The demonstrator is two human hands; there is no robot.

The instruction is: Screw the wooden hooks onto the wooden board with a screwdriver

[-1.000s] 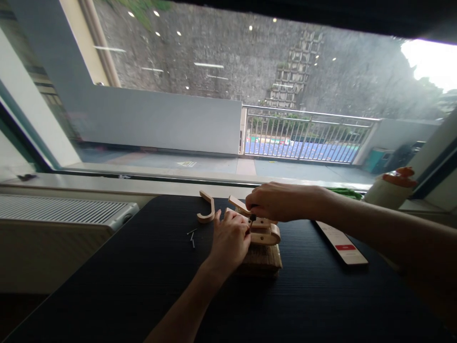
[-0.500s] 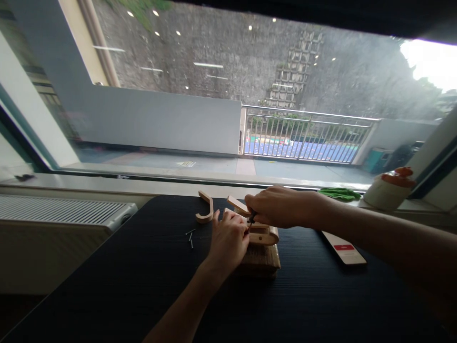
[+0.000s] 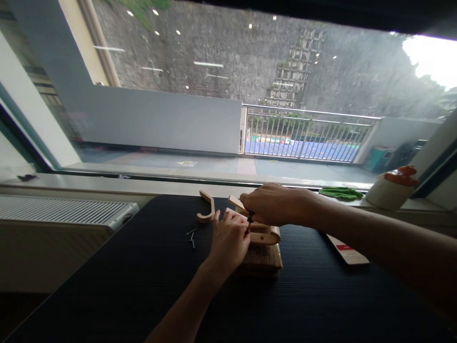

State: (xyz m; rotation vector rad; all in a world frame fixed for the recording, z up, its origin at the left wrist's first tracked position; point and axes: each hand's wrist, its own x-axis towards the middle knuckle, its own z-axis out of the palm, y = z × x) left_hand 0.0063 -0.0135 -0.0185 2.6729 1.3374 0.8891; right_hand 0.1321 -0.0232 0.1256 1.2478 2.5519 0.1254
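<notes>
My right hand (image 3: 271, 204) is closed around a small screwdriver (image 3: 250, 217), its shaft pointing down at the wood beside my left fingertips. The tip is hidden. My left hand (image 3: 230, 236), fingers curled, grips a pale wooden hook (image 3: 264, 238) with a hole near its rounded end. That hook lies on a rough brown wooden block (image 3: 262, 262). Behind my hands, another pale wooden strip (image 3: 235, 202) sticks up at an angle. To the left, a loose J-shaped wooden hook (image 3: 213, 209) rests on the table, with several screws (image 3: 192, 237) in front of it.
The black table (image 3: 150, 276) stands against a window sill. A phone (image 3: 348, 250) lies under my right forearm. On the sill at right are a green cloth (image 3: 341, 193) and a white bottle with an orange cap (image 3: 391, 188). A radiator (image 3: 64, 212) is at left.
My right hand has shifted slightly left and turned a little with the screwdriver. My left hand stays in place on the wood.
</notes>
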